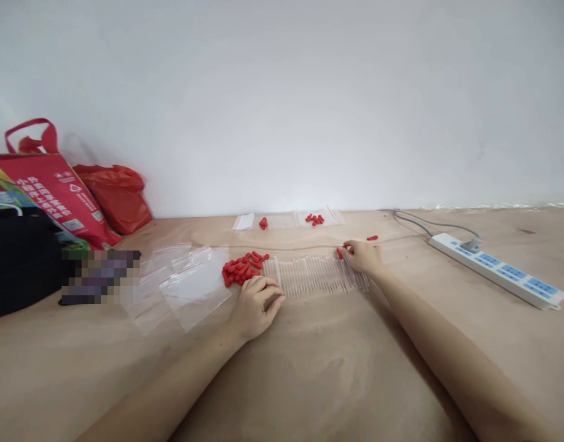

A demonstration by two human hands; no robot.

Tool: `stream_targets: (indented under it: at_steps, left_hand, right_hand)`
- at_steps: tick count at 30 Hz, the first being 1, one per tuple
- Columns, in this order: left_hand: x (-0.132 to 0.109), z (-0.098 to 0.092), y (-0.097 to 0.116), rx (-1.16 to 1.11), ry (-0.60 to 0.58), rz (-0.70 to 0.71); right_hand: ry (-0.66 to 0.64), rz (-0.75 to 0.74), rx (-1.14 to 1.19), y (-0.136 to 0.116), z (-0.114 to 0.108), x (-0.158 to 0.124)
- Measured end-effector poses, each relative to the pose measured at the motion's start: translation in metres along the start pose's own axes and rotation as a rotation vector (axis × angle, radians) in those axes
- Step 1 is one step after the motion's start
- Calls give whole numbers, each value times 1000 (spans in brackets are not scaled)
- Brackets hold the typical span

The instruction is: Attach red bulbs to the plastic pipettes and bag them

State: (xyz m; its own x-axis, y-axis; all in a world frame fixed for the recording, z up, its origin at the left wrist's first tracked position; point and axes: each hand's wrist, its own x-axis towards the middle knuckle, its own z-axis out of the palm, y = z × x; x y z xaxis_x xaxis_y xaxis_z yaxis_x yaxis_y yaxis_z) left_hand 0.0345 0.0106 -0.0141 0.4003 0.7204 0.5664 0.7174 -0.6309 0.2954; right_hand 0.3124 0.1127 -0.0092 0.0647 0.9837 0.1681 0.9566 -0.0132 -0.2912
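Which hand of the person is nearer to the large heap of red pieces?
Left. The left hand is just in front of the red heap; the right hand is farther, at the right end of the clear tubes.

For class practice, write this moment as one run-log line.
left hand: by red pile | right hand: at red bulb, by tubes | power strip: right

Wooden tabletop [319,362] with clear tubes [305,276], red bulbs [241,270], plastic bags [194,301], power strip [494,267].
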Motion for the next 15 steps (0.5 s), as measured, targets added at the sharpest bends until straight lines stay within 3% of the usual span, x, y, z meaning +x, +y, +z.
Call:
stream_targets:
  at_steps: [4, 9, 15]
  left_hand:
    - [1, 0, 0, 27, -4, -4]
    - [1, 0, 0, 151, 32, -89]
    - [8, -1, 0, 322, 52, -138]
  right_hand:
    - [35, 30, -30, 7, 1, 4]
    - [146, 117, -93, 42, -3, 20]
    - [-3, 83, -282, 77, -4, 45]
